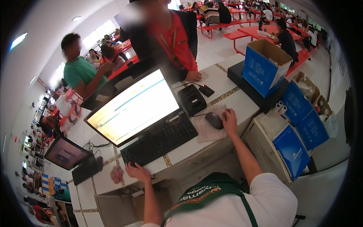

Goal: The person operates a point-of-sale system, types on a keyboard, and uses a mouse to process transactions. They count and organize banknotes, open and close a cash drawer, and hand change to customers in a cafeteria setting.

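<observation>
head: mouse [214,121] between hands [138,172] [230,122], nearer right

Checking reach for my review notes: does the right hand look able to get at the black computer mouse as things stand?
Yes, most likely: the right hand is just right of the black computer mouse, with nothing visible standing between them.

Lettering on the keyboard [160,140] is illegible; the red-shirted person's head [151,15] is blurred.
</observation>
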### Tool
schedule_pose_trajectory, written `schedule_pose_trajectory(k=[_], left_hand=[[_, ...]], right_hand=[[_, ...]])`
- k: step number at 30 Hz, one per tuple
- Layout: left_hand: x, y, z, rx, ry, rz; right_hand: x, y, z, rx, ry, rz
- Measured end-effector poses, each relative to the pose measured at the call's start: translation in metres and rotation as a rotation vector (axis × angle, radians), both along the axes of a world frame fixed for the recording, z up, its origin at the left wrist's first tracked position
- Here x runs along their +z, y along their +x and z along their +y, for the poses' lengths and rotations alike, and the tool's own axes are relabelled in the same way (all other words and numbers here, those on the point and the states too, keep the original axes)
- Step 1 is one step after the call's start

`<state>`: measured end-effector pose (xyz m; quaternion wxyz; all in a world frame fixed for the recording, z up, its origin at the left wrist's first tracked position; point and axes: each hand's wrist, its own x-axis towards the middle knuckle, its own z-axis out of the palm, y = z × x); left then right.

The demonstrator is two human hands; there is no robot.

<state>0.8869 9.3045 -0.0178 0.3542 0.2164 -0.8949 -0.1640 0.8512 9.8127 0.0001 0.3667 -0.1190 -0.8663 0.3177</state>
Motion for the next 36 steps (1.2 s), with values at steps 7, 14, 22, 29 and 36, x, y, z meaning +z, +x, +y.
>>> schedule_pose_trajectory(k=[7, 14, 22, 29, 36], left_hand=[[-0.004, -0.002, -0.005, 0.008, -0.030, -0.009], [-0.006, -0.003, -0.006, 0.010, -0.026, -0.010], [-0.004, -0.002, -0.009, -0.002, -0.030, -0.021], [-0.003, -0.001, 0.000, -0.005, -0.013, 0.078], [0.000, 0.000, -0.002, 0.023, 0.033, -0.014]], right_hand=[[-0.007, -0.003, 0.003, -0.013, 0.041, 0.007], [-0.008, -0.004, 0.005, 0.003, 0.016, -0.016], [-0.007, -0.004, 0.004, 0.020, 0.042, -0.016], [-0.009, -0.005, 0.007, -0.036, 0.084, -0.142], [-0.007, -0.002, 0.005, 0.038, -0.010, -0.039]])
